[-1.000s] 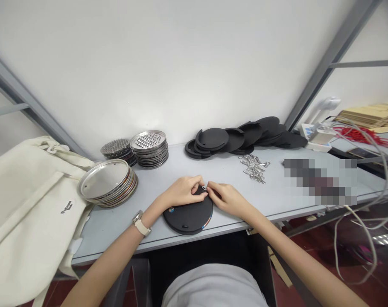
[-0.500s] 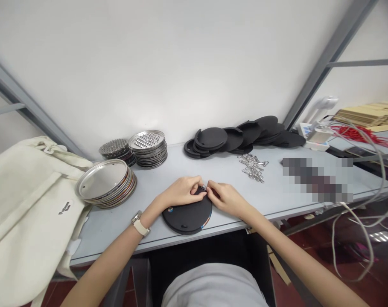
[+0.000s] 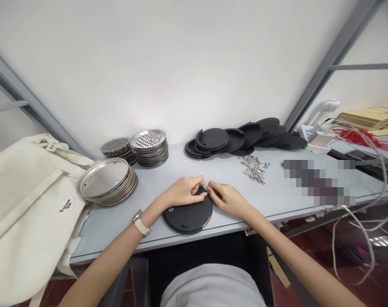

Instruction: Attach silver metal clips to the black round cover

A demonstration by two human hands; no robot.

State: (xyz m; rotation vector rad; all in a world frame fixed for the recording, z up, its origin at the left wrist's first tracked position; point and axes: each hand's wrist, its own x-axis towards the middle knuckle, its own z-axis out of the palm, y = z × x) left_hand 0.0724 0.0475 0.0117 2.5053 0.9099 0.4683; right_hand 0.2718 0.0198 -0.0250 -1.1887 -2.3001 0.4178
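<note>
A flat black round case (image 3: pixel 187 217) lies near the front edge of the table, with bits of blue and orange showing along its right rim. My left hand (image 3: pixel 185 192), a watch on its wrist, is closed over the far side of the case, thumb and fingers at its rim. My right hand (image 3: pixel 227 198) pinches at that same rim from the right. Between the fingertips of both hands is a small silver metal clip (image 3: pixel 205 188), partly hidden. Beyond my right hand lies a loose pile of similar metal clips (image 3: pixel 254 169).
To the left stand a stack of round metal plates (image 3: pixel 106 179) and two stacks of round graters (image 3: pixel 149 143). Black round cases (image 3: pixel 213 140) overlap along the wall. A cream bag (image 3: pixel 30 204) hangs over the left end. White cables (image 3: pixel 369 238) dangle at right.
Both hands stay in nearly the same place at the rim of the case, with only slight finger movement around the clip. The view shifts a little.
</note>
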